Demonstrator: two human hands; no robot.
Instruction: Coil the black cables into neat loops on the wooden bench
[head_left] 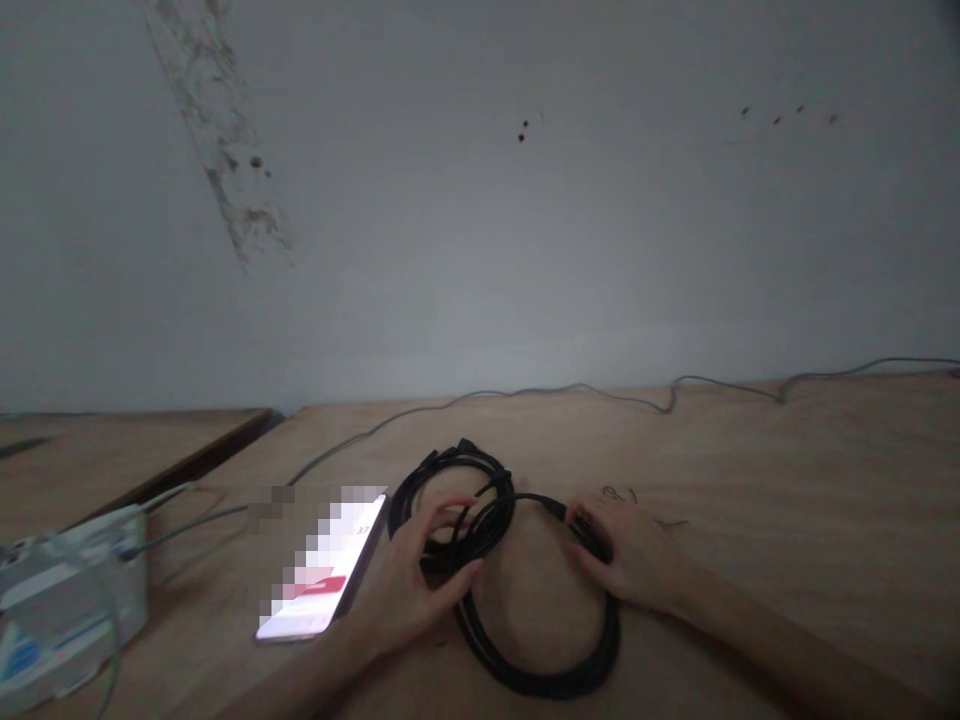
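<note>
A long black cable [559, 685] lies on the wooden table in two overlapping coils, one farther back on the left, the other nearer me on the right. Where the coils cross, my left hand [420, 575] curls around the bundled strands, thumb on the near side and fingers on the far side. My right hand [626, 545] has its fingers closed on the right side of the near coil, beside a thicker dark end piece [553, 508] of the cable. Part of the cable is hidden under the right fingers. More dark end pieces [466, 447] show at the back of the far coil.
Left of the coils lies a phone [352, 550] with a lit, partly blurred screen. A white power strip [75, 590] with cords is at the far left. A thin grey cord [405, 412] runs along the table's back edge by the wall. Wire bits [619, 495] lie behind my right hand.
</note>
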